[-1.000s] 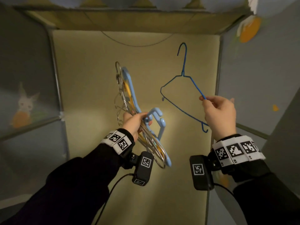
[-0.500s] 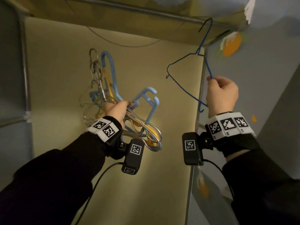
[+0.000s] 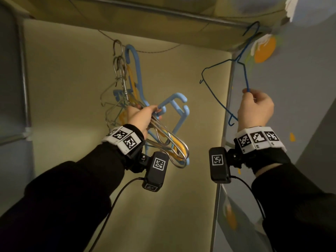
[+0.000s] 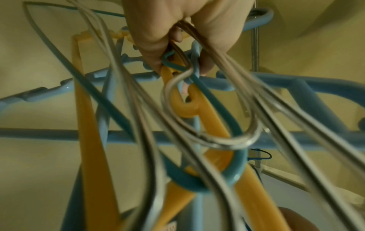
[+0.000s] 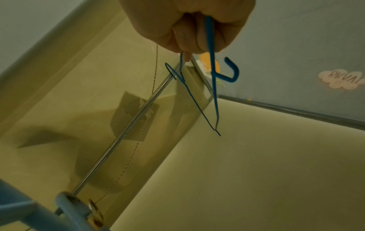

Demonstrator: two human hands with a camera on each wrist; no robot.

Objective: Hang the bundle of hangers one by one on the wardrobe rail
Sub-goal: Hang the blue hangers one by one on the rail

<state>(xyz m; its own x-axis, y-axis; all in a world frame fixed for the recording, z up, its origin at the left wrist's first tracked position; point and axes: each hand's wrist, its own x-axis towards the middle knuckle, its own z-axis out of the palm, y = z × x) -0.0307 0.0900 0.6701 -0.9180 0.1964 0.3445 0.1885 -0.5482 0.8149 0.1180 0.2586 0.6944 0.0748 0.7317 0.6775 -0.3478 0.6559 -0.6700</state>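
Observation:
My left hand grips a bundle of hangers: several metal ones, light blue plastic ones and a yellow one, their hooks pointing up. In the left wrist view the fingers curl round the tangled bundle. My right hand pinches one shoulder of a thin blue wire hanger, raised to the right. Its hook sits at the right end of the metal wardrobe rail. In the right wrist view that hook crosses the rail and seems to lie over it.
The wardrobe has a beige fabric back wall and a grey-blue right wall with an orange print. Metal frame poles stand at the left and the right. A thin string sags just under the top.
My right hand has lifted the blue wire hanger up and to the right until its hook reached the rail. The left hand has risen a little with the bundle.

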